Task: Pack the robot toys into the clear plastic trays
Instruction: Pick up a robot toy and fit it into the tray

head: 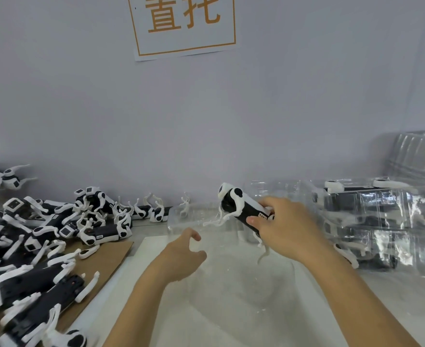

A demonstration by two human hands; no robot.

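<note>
Toy (241, 209), black and white, is gripped in the right hand (285, 227), fingers curled round its body, above the empty tray (231, 284) at the table's middle. The left hand (182, 256) hovers beside the tray's left edge, fingers loosely curled, holding nothing. The dangling white legs could snag the rim and tip the light tray. The toy pile (31, 246) crowds the left; packed trays (381, 221) hem the right.

Glossy black-and-white plastic robot toys (31, 246), clear shiny plastic trays (381, 221), matt brown cardboard sheet (106, 261)
</note>
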